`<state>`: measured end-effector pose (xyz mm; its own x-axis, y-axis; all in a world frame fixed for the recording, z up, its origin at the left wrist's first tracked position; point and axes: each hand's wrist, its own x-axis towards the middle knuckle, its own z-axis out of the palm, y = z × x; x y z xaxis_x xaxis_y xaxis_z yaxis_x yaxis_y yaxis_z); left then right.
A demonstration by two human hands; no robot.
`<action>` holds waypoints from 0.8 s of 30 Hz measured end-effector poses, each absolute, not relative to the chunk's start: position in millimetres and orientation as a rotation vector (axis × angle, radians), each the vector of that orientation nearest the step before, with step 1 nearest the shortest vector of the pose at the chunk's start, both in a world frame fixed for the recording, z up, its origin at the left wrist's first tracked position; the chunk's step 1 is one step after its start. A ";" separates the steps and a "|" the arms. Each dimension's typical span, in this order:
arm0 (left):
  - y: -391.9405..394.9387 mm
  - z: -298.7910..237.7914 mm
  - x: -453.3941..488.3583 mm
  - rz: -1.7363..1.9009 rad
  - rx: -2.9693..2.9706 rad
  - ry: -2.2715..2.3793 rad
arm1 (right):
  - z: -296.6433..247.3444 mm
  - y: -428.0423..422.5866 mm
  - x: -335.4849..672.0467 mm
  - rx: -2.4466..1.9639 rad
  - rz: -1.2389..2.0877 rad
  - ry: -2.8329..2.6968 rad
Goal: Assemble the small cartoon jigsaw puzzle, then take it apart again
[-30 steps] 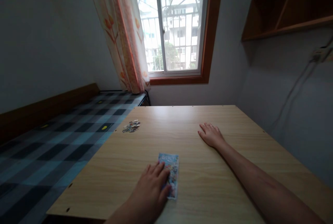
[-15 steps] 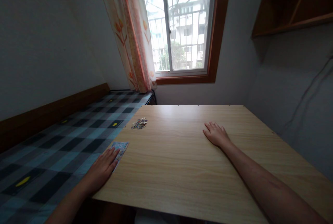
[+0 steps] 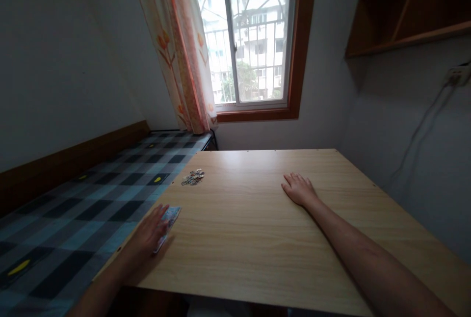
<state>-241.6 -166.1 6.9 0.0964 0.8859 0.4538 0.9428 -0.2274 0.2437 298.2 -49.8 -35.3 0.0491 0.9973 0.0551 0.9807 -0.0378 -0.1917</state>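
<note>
My left hand (image 3: 151,228) is at the left side of the wooden table, closed around a small bluish printed picture card (image 3: 171,215). The card is tilted, and a shadow falls on the tabletop to its right; the fingers and palm cover its left part, and the thumb is hard to make out. Palm down on the table, my right hand (image 3: 299,189) has its fingers apart and nothing in it. Beyond the card, near the table's left edge, lies a little heap of what look like jigsaw puzzle pieces (image 3: 193,177).
The pale wooden table (image 3: 235,238) reaches towards the wall under a window (image 3: 253,37). Along its left side runs a bed with a checked cover (image 3: 110,189). A wooden shelf (image 3: 412,37) hangs on the right wall, with a cable (image 3: 419,130) below.
My left hand has come off the tabletop and tipped the card up, where before it lay flat on it. My right hand stays in place on the table. The view has shifted slightly.
</note>
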 end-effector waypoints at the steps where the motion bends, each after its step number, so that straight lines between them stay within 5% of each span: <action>1: -161.4 10.7 -228.1 -0.794 -2.301 -1.902 | -35.4 -49.5 298.2 -2.138 0.145 -2.045; 11: -62.7 -11.1 -18.1 -0.125 -2.678 -1.740 | -37.7 -42.2 299.2 -2.181 0.186 -2.013; 24: 17.7 -10.5 16.3 -0.089 -2.496 -1.952 | -34.4 -15.6 295.3 -2.314 0.202 -1.859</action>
<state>16.3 17.7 -10.5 0.2402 0.9704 0.0265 0.9687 -0.2414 0.0573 295.3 -15.6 -34.4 0.2152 0.9766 -0.0012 0.9541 -0.2105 -0.2130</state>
